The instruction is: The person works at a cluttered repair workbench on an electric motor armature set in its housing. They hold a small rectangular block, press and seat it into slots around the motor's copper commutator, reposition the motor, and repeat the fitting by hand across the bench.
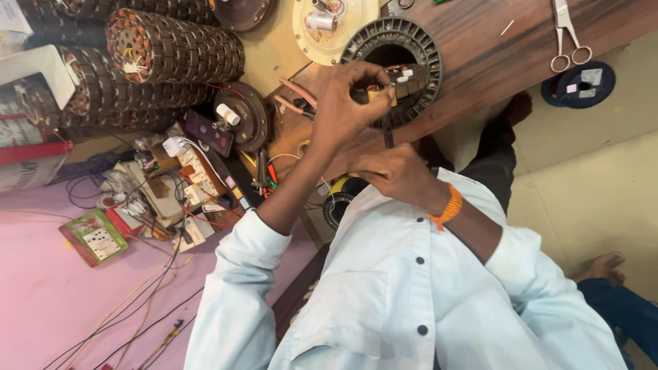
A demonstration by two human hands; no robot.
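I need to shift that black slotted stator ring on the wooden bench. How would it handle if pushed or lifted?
The stator ring looks like stacked metal, so probably stiff and heavy for its size. Lying flat on the wooden bench, it should slide, not roll. The left hand works at its rim.

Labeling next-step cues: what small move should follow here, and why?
Probably press the coil down into the slot. The left hand pinches at the inner teeth of the dark stator ring, while the right hand grips a thin dark tool pointing at that spot.
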